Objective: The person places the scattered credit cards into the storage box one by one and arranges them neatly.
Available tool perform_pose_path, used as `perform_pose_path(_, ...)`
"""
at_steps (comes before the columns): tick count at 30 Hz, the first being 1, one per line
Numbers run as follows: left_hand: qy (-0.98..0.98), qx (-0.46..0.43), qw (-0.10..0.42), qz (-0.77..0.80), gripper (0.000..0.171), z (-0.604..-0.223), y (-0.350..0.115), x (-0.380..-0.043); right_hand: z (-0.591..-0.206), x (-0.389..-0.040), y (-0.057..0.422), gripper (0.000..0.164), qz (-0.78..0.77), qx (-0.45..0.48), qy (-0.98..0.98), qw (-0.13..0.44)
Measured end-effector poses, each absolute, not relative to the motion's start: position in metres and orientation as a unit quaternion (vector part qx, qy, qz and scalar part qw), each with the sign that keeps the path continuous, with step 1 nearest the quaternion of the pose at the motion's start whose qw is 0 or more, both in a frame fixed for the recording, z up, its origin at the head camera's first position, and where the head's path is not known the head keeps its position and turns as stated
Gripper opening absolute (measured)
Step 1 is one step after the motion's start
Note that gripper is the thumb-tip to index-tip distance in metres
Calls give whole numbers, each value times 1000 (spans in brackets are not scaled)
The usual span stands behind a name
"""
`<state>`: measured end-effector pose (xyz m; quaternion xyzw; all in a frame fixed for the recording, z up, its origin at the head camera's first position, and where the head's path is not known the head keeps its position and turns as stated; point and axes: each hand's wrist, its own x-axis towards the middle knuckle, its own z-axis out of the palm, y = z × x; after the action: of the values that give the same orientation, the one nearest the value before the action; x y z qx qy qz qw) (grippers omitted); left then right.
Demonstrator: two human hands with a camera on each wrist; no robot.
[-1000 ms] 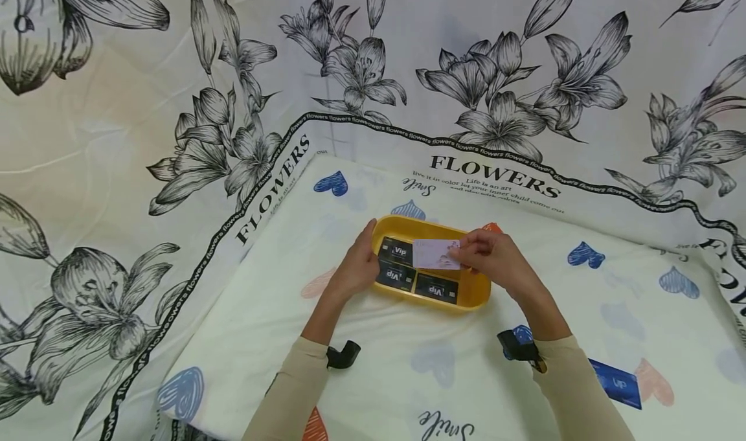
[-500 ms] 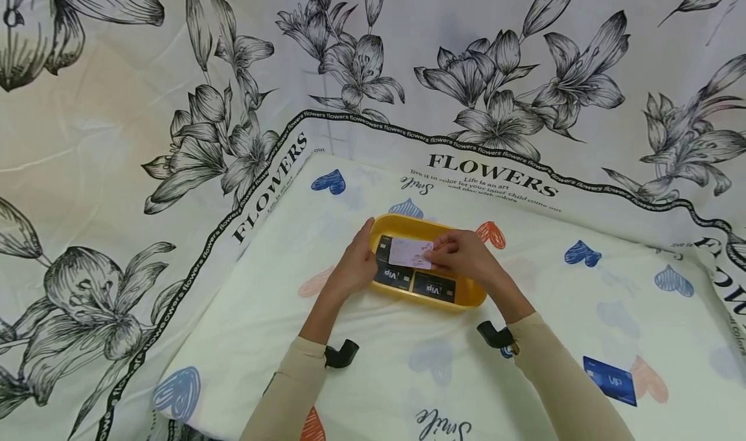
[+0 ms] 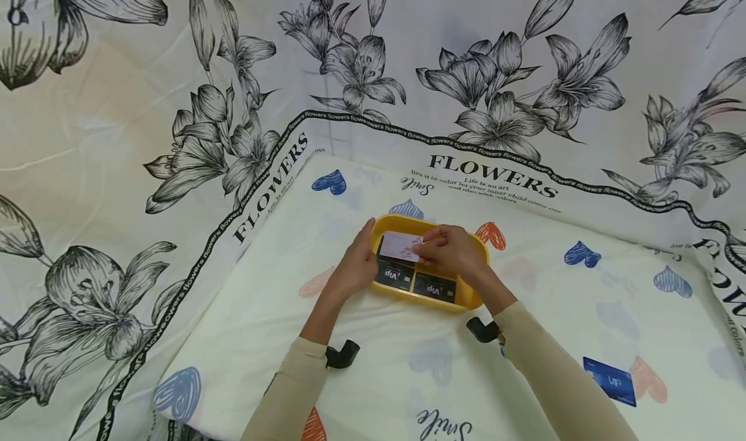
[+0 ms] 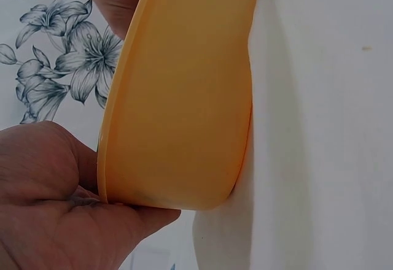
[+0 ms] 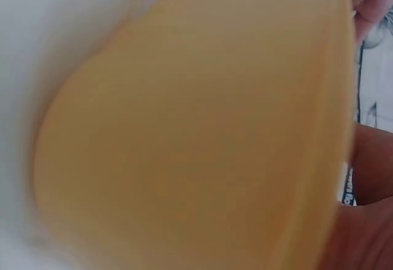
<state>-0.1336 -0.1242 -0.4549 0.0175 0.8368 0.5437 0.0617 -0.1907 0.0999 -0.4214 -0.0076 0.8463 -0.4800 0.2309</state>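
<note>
The yellow plastic tray [image 3: 473, 300] lies on the cloth with black "Vip" cards [image 3: 435, 287] flat inside it. At its left end my left hand [image 3: 357, 267] grips the rim, and the left wrist view shows that hand [image 4: 67, 196] on both sides of the tray wall [image 4: 178, 98]. My right hand [image 3: 451, 253] reaches over the far rim side and pinches a pale pink card [image 3: 401, 246] by its right edge. This card overlaps the upper left black card, which is mostly hidden. In the right wrist view the tray's outer wall [image 5: 184, 135] fills most of the frame.
A blue card [image 3: 610, 381] lies on the cloth at the lower right, beyond the right forearm. The white cloth [image 3: 373, 370] has printed hearts and lettering. A flower-printed curtain [image 3: 408, 59] rises behind it.
My right hand has moved left across the tray with the pink card, from its middle to over the upper left black card. The left hand has kept its grip on the tray.
</note>
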Motion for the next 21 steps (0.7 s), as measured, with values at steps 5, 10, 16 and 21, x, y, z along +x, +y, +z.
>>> perform_pose_path(5, 834, 24, 59, 547, 82, -455, -125, -133, -429, -190, 97, 38, -487, -10, 841, 235)
perform_pose_path(10, 835, 28, 57, 547, 81, -455, -126, -133, -435, -191, 97, 37, -476, -14, 850, 225)
perform_pose_path(16, 837, 22, 62, 544, 81, -456, -125, -134, -441, -192, 97, 33, -479, -9, 848, 226)
perform_pose_path(21, 837, 9, 70, 542, 81, -455, -124, -134, -445, -192, 97, 31, -485, -3, 846, 222)
